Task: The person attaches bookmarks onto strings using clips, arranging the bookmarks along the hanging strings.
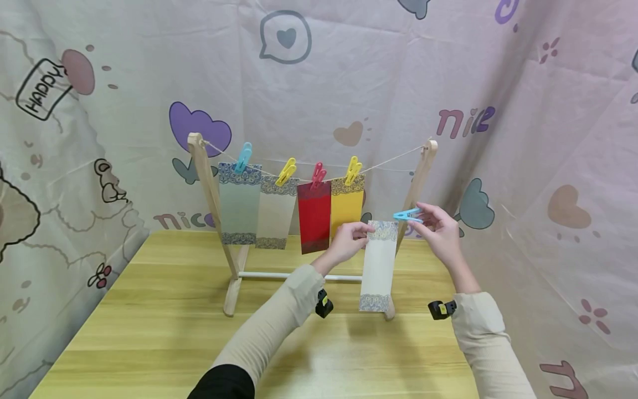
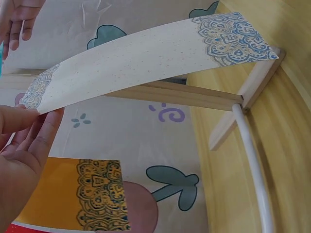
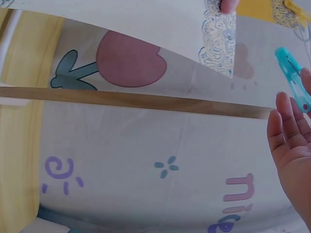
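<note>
My left hand (image 1: 347,242) pinches a white paper card (image 1: 380,266) with patterned ends by its upper left corner. The card hangs down in front of the rack's right leg; the left wrist view shows its speckled face curving away from the fingers. To the right, my right hand (image 1: 438,228) holds a light blue clothespin (image 1: 407,214) between thumb and fingers, its nose pointing left, just above the card's top edge and apart from it. Behind the left hand a yellow card (image 1: 347,208) hangs from the string (image 1: 394,159) by a yellow clothespin (image 1: 353,170).
A wooden rack (image 1: 200,166) with a white crossbar (image 1: 264,275) stands on the wood-grain table (image 1: 149,332). Along its string hang a red card (image 1: 314,219) with a red clothespin (image 1: 318,174), a cream card (image 1: 276,213) with a yellow one, and a pale green card (image 1: 239,208) with a blue one.
</note>
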Available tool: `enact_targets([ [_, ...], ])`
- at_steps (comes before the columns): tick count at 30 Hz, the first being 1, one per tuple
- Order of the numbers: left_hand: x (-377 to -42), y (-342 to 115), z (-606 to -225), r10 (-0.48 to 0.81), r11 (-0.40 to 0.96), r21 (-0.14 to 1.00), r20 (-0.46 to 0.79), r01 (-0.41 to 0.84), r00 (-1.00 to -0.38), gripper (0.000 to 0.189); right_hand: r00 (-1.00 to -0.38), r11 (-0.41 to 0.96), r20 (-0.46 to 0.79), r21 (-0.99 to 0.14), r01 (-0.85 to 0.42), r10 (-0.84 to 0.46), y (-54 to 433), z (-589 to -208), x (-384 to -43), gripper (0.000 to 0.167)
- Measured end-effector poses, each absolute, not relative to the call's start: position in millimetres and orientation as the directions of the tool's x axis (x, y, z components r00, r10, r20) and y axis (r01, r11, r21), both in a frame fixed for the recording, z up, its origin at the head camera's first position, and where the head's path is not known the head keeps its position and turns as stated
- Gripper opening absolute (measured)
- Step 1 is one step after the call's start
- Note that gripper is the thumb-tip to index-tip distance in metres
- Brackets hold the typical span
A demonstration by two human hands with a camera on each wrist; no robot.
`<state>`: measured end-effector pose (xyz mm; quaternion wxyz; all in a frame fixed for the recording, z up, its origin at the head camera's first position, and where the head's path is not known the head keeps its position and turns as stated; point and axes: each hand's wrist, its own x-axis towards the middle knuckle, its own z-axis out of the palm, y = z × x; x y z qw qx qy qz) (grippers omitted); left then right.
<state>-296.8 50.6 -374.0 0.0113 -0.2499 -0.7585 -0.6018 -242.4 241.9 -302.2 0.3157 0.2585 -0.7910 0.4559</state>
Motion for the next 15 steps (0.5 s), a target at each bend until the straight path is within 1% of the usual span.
enact_targets([
  [7, -301.5, 51.0, -366.0, 0.36, 0.156, 0.887, 0.359, 0.435, -0.861, 0.021, -0.637, 0.466, 0.76, -0.52, -0.716, -0.13, 237.5, -286.1, -244.7, 0.035],
  [11, -304.7, 52.6, -360.9, 0.358, 0.174, 0.874, 0.372, 0.453, -0.856, 0.022, -0.63, 0.483, 0.766, -0.508, -0.713, -0.125, 235.7, -278.2, -244.9, 0.035],
  [14, -305.6, 52.4, -357.0, 0.361, 0.174, 0.879, 0.363, 0.444, -0.859, 0.023, -0.624, 0.503, 0.772, -0.495, -0.709, -0.119, 234.1, -272.2, -244.5, 0.035],
  [15, -305.7, 51.6, -356.3, 0.363, 0.161, 0.873, 0.381, 0.46, -0.85, 0.023, -0.622, 0.508, 0.774, -0.491, -0.708, -0.119, 233.6, -270.1, -244.4, 0.035],
])
